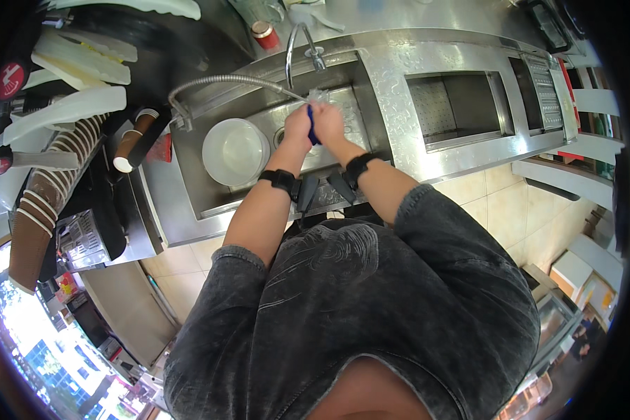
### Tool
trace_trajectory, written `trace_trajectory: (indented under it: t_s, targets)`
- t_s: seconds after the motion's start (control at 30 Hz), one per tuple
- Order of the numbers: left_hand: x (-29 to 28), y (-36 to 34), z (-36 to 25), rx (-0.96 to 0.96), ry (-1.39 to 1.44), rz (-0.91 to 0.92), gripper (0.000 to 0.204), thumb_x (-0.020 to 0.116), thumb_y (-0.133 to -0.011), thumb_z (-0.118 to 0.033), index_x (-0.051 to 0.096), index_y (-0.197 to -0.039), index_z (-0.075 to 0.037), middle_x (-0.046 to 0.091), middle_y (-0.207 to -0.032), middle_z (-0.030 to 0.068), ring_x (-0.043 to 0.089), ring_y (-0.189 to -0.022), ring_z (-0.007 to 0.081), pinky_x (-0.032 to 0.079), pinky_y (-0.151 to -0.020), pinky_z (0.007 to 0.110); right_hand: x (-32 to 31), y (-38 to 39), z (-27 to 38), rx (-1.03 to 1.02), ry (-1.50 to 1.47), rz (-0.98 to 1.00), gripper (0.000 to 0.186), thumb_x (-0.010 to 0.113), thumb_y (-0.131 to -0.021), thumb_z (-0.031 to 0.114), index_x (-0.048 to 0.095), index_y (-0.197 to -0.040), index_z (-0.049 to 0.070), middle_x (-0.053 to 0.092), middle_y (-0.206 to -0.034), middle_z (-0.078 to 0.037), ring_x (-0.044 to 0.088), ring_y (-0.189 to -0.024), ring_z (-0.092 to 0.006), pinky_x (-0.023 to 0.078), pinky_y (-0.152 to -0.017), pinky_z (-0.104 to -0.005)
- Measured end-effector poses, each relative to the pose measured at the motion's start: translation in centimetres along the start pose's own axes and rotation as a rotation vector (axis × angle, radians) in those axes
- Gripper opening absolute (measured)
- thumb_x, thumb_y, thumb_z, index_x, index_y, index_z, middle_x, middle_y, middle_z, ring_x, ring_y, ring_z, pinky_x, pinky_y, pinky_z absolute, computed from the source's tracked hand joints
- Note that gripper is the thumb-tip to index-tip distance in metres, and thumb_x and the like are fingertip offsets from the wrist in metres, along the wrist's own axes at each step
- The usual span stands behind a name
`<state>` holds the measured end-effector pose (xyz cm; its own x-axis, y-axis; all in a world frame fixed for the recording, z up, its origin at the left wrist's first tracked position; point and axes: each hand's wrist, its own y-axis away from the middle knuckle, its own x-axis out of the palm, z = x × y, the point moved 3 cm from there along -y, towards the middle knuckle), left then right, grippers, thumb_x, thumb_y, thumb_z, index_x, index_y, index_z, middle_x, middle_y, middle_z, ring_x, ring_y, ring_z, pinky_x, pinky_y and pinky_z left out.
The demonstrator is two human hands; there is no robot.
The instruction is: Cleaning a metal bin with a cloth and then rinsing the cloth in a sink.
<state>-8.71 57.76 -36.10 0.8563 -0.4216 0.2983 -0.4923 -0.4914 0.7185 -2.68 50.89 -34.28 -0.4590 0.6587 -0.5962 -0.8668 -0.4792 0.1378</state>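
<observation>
Over the sink my left hand and my right hand are pressed close together. Both are closed on a dark blue cloth, of which only a narrow strip shows between them. Motion blurs my right hand somewhat. A thin flexible metal hose arches in from the left, its end close to my fingers. Just beyond my hands lies something clear and crumpled-looking, or splashing water; I cannot tell which. Left of my left hand, a round white tub stands in the basin.
A chrome faucet rises behind the sink, near a red can-like container. Stacked brown paper cups and pale plastic handles crowd the left. To the right, the steel counter has a rectangular recessed well.
</observation>
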Motion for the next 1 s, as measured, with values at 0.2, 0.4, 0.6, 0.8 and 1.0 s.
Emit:
trace_trajectory:
  t_s: [0.2,0.4,0.6,0.8,1.0]
  targets:
    - [-0.1,1.4,-0.5,-0.146,-0.016,-0.065,0.037,0.050,-0.095,-0.036,0.052,-0.109,-0.003,0.061,-0.102,0.0103,0.061,-0.087,0.0250,0.051,-0.079,0.043,-0.1,-2.0,-2.4,0.157,-0.159,-0.045,0.036,0.052,-0.090,0.032,0.065,-0.080,0.000,0.064,-0.079,-0.023,0.063,-0.078,-0.0375,0.048,-0.068,-0.0424]
    - [-5.5,1.4,-0.1,-0.157,0.042,-0.122,0.029,0.051,-0.092,-0.029,0.050,-0.112,-0.009,0.058,-0.101,0.0086,0.058,-0.088,0.0248,0.048,-0.080,0.047,-1.3,-2.9,-3.1,0.440,-1.040,0.242,0.022,0.059,-0.086,0.028,0.062,-0.092,0.007,0.065,-0.083,-0.009,0.062,-0.076,-0.0243,0.048,-0.066,-0.0356]
    - [-6.1,3.3,0.6,-0.136,-0.147,-0.387,0.043,0.051,-0.089,-0.041,0.050,-0.115,-0.006,0.056,-0.109,0.0145,0.054,-0.097,0.0267,0.045,-0.077,0.045,-3.3,-1.1,-1.4,0.721,-1.281,0.525,0.015,0.057,-0.085,0.025,0.057,-0.090,0.011,0.057,-0.078,-0.001,0.058,-0.073,-0.0176,0.048,-0.066,-0.0324]
    - [-0.5,5.7,2.1,-0.435,0.176,0.131,0.054,0.052,-0.089,-0.050,0.048,-0.111,-0.001,0.056,-0.111,0.0150,0.056,-0.098,0.0260,0.045,-0.089,0.044,-3.4,-0.4,-1.9,0.602,-1.321,0.495,0.013,0.054,-0.084,0.023,0.056,-0.090,0.011,0.055,-0.081,0.000,0.055,-0.076,-0.0206,0.048,-0.067,-0.0373]
    - [-1.0,5.3,0.3,-0.046,-0.312,-0.093,0.039,0.061,-0.087,-0.035,0.053,-0.102,0.001,0.061,-0.100,0.0117,0.057,-0.088,0.0175,0.047,-0.076,0.036,-5.1,-1.6,-1.5,0.043,-0.320,0.349,0.017,0.055,-0.085,0.024,0.060,-0.084,0.008,0.062,-0.073,-0.011,0.061,-0.076,-0.0255,0.049,-0.065,-0.0364]
